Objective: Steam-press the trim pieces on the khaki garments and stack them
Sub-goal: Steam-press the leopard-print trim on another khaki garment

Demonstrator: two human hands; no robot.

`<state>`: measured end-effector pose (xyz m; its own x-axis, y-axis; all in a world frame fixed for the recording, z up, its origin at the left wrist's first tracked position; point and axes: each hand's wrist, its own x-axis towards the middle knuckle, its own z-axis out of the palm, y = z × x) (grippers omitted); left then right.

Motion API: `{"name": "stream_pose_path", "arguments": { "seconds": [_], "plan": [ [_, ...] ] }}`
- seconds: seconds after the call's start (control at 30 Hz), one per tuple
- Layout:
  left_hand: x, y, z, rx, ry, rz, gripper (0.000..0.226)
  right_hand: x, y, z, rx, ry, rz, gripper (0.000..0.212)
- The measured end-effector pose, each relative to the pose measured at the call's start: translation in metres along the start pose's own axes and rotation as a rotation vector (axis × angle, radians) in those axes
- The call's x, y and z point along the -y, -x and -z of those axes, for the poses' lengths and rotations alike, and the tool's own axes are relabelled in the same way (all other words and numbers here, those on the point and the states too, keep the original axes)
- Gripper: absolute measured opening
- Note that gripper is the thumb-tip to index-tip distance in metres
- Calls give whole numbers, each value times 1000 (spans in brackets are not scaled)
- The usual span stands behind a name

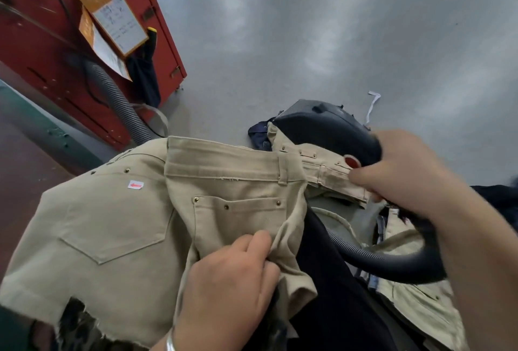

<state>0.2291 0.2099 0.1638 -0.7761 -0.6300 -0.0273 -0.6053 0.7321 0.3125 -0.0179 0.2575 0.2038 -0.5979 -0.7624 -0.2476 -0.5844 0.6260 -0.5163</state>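
Khaki garment (112, 227) with riveted pockets and a small red-arrow sticker (135, 184) is held up in front of the person, over the grey floor (308, 28), not on any worktop. Left hand (229, 280) pinches a fold of its fabric below the small front pocket, fingers curled. Right hand (409, 171) pinches the waistband end (336, 174) and also seems to hold the black steam iron (328, 126); its hose (372, 255) loops below. More khaki pieces (414, 294) lie lower right over dark fabric, looks like a stack, count unclear. Red cabinet (56, 42) upper left. Judgement: mid-task; this piece's pressing state can't be told, stacking left.
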Motion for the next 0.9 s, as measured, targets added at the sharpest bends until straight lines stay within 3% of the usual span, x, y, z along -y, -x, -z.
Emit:
{"name": "stream_pose_path", "arguments": {
  "seconds": [0.17,0.27,0.3,0.4,0.47,0.6,0.77,0.9],
  "plan": [
    [2,-26,11,-22,41,29,25,2,63,24,84,23,84,28],
    [-5,-63,16,-123,222,18,12,9,74,32,13,-37,72,33],
    [-7,-77,16,-109,318,17,13,9,74,34,-33,-85,59,34],
    [-12,-97,18,155,525,-4,38,5,73,46,-134,-138,25,34],
    [-3,-85,24,184,548,-43,40,2,74,54,-138,-150,-2,29],
    [33,-38,31,20,258,-212,40,-8,79,53,-79,-148,-64,34],
    [37,-9,16,250,-57,-263,59,-11,82,41,-26,-102,-79,27],
    [25,-50,12,270,-168,-184,63,-7,83,40,-14,-100,-71,28]
  ]
}}
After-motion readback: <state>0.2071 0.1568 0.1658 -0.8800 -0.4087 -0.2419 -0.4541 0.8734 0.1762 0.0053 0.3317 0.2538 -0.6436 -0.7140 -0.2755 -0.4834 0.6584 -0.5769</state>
